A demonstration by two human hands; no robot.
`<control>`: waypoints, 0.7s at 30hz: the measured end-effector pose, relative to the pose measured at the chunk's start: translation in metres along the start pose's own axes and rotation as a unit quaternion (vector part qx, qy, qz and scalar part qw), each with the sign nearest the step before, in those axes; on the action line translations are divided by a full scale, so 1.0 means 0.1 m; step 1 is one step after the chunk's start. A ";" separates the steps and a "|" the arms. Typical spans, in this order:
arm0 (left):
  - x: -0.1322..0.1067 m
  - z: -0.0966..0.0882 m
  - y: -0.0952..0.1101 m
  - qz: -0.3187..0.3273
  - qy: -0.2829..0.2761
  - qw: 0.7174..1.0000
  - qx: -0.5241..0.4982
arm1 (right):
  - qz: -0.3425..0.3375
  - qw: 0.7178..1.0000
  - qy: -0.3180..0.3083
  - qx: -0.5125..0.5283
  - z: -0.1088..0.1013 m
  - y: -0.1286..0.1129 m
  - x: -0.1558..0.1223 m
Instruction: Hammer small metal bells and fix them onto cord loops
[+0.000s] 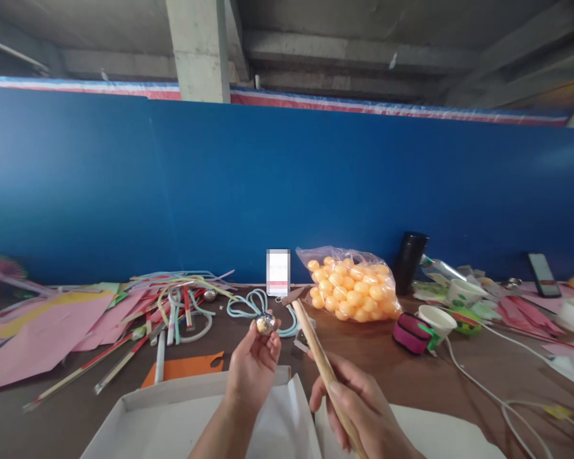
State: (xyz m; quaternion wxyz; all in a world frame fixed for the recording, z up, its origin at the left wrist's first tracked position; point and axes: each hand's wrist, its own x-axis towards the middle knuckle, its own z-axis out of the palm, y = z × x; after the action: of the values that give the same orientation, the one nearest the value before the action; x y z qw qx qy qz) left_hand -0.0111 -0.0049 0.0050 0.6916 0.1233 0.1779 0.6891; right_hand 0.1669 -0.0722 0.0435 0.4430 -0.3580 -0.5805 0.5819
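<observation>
One bag (318, 254) and one pouch (411, 335) are lying ahead. Your left hand (256, 371) is gripping one metal ball (266, 324); your right hand (364, 394), one hammer (316, 344).

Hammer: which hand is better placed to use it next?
Right hand, probably: it grips the hammer by its wooden handle, while the left hand is occupied, holding a shiny metal ball at its fingertips.
</observation>
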 end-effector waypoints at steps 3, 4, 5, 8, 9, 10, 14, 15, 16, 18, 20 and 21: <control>-0.01 0.00 0.01 -0.011 -0.023 1.000 -0.009 | 0.004 1.000 -0.004 0.019 -0.02 0.03 0.00; -0.02 0.00 0.01 -0.013 -0.027 0.999 -0.011 | 0.007 1.000 -0.014 0.019 -0.02 0.04 0.00; -0.02 0.00 0.02 -0.015 -0.030 0.999 -0.012 | 0.008 0.999 -0.024 0.019 -0.02 0.06 0.00; -0.02 0.01 0.01 -0.012 -0.029 0.999 -0.013 | 0.011 0.999 -0.048 0.012 -0.02 0.09 0.00; -0.02 0.01 0.01 -0.009 -0.025 1.000 -0.012 | 0.013 0.999 -0.052 0.009 -0.01 0.09 0.00; -0.02 0.02 0.01 -0.007 -0.020 1.000 -0.011 | 0.015 0.998 -0.056 0.005 -0.01 0.09 0.00; -0.02 0.02 0.00 -0.001 -0.011 1.000 -0.012 | 0.022 0.998 -0.061 -0.013 0.03 0.07 -0.01; -0.02 0.02 0.00 0.000 -0.010 1.000 -0.012 | 0.024 0.998 -0.060 -0.017 0.04 0.06 -0.01; -0.02 0.01 0.00 0.002 -0.009 1.000 -0.012 | 0.026 0.998 -0.059 -0.020 0.05 0.05 -0.01; -0.02 0.00 0.00 0.002 -0.009 1.000 -0.010 | 0.030 0.997 -0.062 -0.024 0.06 0.06 -0.01; -0.02 -0.01 0.00 0.003 -0.011 1.000 -0.008 | 0.034 0.997 -0.066 -0.027 0.05 0.08 -0.01; -0.01 -0.01 0.00 0.005 -0.011 1.000 -0.007 | 0.035 0.997 -0.067 -0.029 0.05 0.09 -0.01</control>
State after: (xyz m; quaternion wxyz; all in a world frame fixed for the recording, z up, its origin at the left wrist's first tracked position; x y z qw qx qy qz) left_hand -0.0118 -0.0064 0.0041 0.6913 0.1267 0.1645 0.6921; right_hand 0.1619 -0.0743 0.0351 0.3721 -0.3513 -0.6123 0.6027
